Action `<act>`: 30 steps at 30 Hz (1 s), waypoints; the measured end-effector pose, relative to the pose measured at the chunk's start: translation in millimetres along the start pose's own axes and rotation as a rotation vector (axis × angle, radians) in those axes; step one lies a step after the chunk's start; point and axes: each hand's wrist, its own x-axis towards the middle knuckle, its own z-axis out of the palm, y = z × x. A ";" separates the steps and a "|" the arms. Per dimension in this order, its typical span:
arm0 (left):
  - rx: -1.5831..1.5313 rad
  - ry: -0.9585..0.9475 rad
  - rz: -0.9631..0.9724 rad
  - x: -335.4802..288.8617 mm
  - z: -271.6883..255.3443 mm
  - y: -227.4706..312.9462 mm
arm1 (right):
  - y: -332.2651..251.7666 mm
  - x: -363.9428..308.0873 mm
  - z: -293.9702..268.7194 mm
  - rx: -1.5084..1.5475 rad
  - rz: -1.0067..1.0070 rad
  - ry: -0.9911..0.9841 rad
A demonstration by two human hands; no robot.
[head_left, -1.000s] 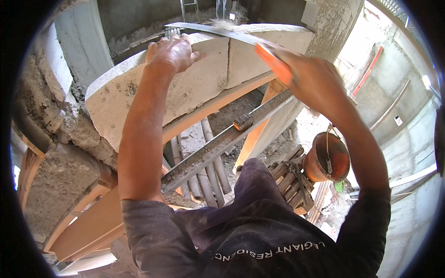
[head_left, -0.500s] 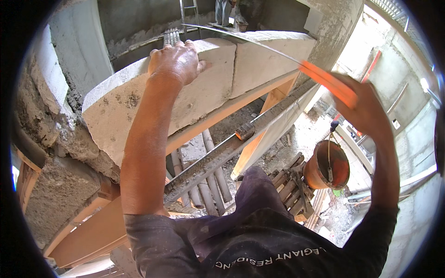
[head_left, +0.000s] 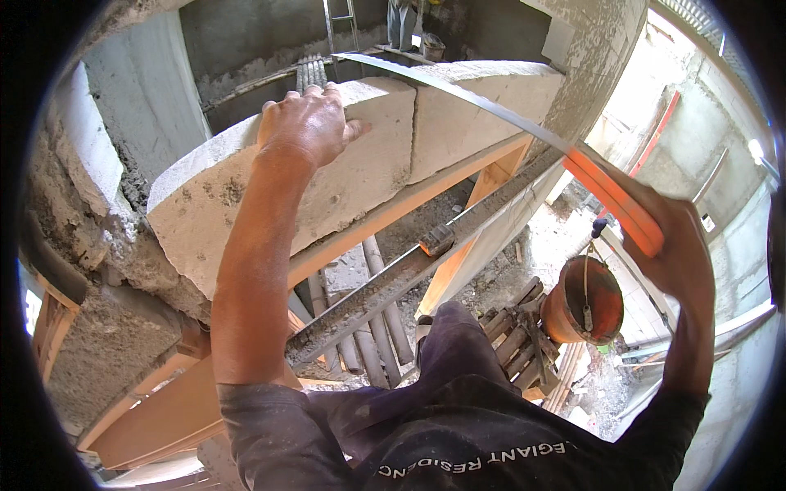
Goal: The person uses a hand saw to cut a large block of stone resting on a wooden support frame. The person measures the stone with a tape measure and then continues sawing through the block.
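Observation:
A pale stone block [head_left: 286,188] with a curved top stands upright on a timber frame, butted against a second pale block [head_left: 483,114] at a narrow dark joint. My left hand [head_left: 304,127] clasps the first block's top edge, thumb on the near face and fingertips hidden over the far side. Out to the right, my right hand [head_left: 673,237] is closed round the orange handle [head_left: 614,200] of a long, flat-bladed tool. Its thin metal blade [head_left: 458,94] points up and left, passing in front of the second block's top; whether it touches the stone cannot be told.
Beneath the blocks runs a timber support [head_left: 393,217]. A grey beam [head_left: 360,315] crosses below, with a small orange-and-black object [head_left: 435,240] on it. A rusty bucket [head_left: 583,301] hangs at right near stacked wood [head_left: 524,335]. Someone's legs [head_left: 401,24] and a ladder [head_left: 341,23] show behind.
My right hand has shifted right and down with the orange-handled blade, whose flat side now shows more broadly. My left hand stays on the block. The view has moved slightly.

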 end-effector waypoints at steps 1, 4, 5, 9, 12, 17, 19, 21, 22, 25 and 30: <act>0.000 0.005 0.010 -0.1 0.3 2.4 | 3.2 12.4 4.7 -0.029 0.045 -0.061; -0.028 0.033 0.025 2.3 -0.7 7.4 | 17.7 78.8 38.5 -0.180 -0.003 -0.021; -0.035 0.006 0.032 4.1 -2.6 9.4 | 22.9 98.4 47.5 -0.155 -0.023 -0.027; -0.013 -0.068 0.016 3.4 -9.0 9.3 | 17.4 84.0 48.0 -0.207 -0.048 -0.018; 0.014 -0.060 -0.001 -1.5 -6.6 1.2 | 3.1 24.9 4.6 -0.060 0.137 -0.126; 0.022 -0.071 -0.004 -2.7 -8.8 7.3 | 13.8 0.4 -0.5 -0.030 0.033 -0.050; -0.003 -0.093 0.007 -3.2 -12.4 4.9 | 18.6 41.5 15.8 -0.057 0.139 -0.138; -0.020 -0.085 0.021 1.9 -10.9 7.1 | 22.5 95.6 36.6 -0.114 0.104 -0.134; -0.027 -0.083 0.033 4.9 -9.3 11.3 | 32.6 111.7 52.9 -0.165 0.009 -0.088; 0.005 -0.067 -0.007 4.2 -8.8 11.8 | 23.9 121.8 76.2 -0.242 -0.083 0.014; -0.019 -0.142 0.027 11.1 -18.9 11.7 | 22.8 52.2 44.2 -0.046 -0.051 0.064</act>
